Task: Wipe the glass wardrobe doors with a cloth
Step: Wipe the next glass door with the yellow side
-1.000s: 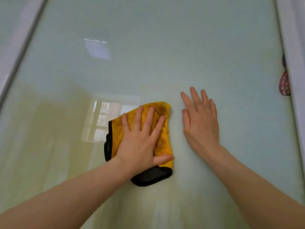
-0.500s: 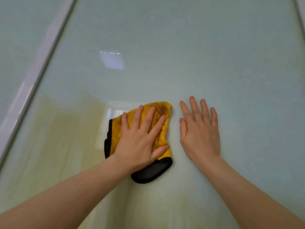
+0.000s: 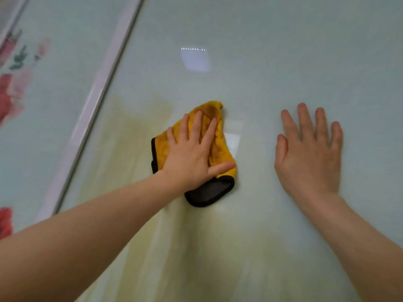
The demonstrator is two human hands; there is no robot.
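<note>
A pale green glass wardrobe door (image 3: 261,62) fills the view. My left hand (image 3: 192,155) lies flat on a yellow cloth with a black edge (image 3: 220,149) and presses it against the glass, fingers spread. My right hand (image 3: 309,153) rests flat and bare on the same pane, a hand's width to the right of the cloth, holding nothing. Part of the cloth is hidden under my left palm.
A white frame strip (image 3: 93,105) runs diagonally at the left and divides this pane from a neighbouring door (image 3: 43,83) printed with red flowers (image 3: 6,99). A window reflection (image 3: 232,140) and a ceiling light reflection (image 3: 195,59) show on the glass.
The view has shifted so the left frame and the flowered door now show. My hands have drawn apart: the cloth hand went left relative to the right hand.
</note>
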